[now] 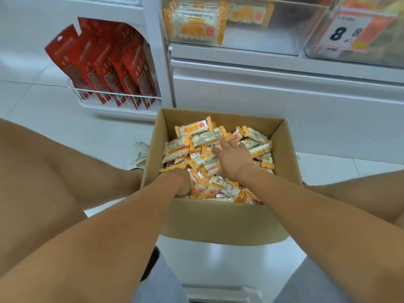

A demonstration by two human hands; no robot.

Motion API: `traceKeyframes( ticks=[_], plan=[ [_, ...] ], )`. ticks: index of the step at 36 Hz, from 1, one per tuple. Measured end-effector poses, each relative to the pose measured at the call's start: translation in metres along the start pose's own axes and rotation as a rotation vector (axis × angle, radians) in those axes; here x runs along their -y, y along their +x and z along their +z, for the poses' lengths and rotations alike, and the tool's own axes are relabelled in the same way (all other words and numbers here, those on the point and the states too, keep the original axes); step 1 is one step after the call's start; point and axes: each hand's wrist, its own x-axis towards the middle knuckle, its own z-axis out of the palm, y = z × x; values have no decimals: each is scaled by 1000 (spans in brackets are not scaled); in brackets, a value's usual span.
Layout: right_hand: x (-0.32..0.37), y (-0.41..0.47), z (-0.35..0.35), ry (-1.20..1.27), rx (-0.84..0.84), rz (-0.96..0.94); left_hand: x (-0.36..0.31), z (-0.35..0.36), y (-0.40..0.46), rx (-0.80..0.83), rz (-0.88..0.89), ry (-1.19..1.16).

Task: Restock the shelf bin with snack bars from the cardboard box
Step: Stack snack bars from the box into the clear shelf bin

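Your two bare forearms fill the lower half of the frame and converge on the cardboard box at the centre, which sits on the floor between your knees so both arms can reach it without stretching. Your left hand is buried in the heap near the front left of the box; its fingers are hidden under the wrappers, so I cannot tell whether it is spread or closed on anything. Your right hand lies palm down on the middle of the pile with the fingers spread wide, pressing on the snack bars rather than gripping one; this looks like the start of a two-handed scoop. The bars lie loose and crisscrossed, filling the box nearly to the rim.

The clear shelf bin is at the top centre of the frame, above and behind the box, holding only a few of the same orange-and-white bars, so most of the restocking remains. Red pouches stand in a wire rack at upper left.
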Motion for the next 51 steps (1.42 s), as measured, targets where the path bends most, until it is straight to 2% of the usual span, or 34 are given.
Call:
traceKeyframes(
  ticks=[2, 5, 10, 15, 20, 23, 30, 32, 36, 40, 42, 45, 47, 49, 51],
  plan=[
    [1, 2, 0, -53, -7, -52, 4, -2, 3, -83, -18, -42],
    [6, 2, 5, 42, 76, -36, 9, -10, 9, -195, -52, -176],
    [8, -4, 10, 126, 66, 50, 8, -23, 8, -350, -120, -581],
    [-20, 0, -1, 532, 92, 174, 4, -28, 13, -327, -244, -1184],
    [-38, -4, -2, 783, 165, 227, 1, -28, 16, -215, -291, -1489],
    [-45, -12, -2, 953, 124, 281, -4, -28, 18, -118, -243, -1597],
    [-72, -23, -7, 1107, 90, 361, -17, -34, 11, -123, -233, -1629],
    [-76, -30, -14, 1314, 58, 421, -18, -35, 9, -115, -235, -1636],
    [-80, -34, -24, 1986, 53, 548, -20, -37, 8, -57, -218, -1750],
    [-61, -35, -35, 2331, 184, 585, -29, -47, 6, 72, -15, -1974],
    [-50, -33, -33, 2360, 285, 564, -31, -53, 7, 126, 107, -2017],
    [-39, -28, -31, 2018, 354, 465, -35, -60, 4, 73, 156, -1986],
    [-39, -25, -33, 1824, 295, 472, -36, -58, 6, -97, 75, -1930],
    [-43, -25, -37, 1817, 195, 539, -32, -53, 15, -235, -55, -1943],
    [-47, -22, -36, 1890, 28, 622, -25, -49, 25, -297, -177, -1961]
  ],
)
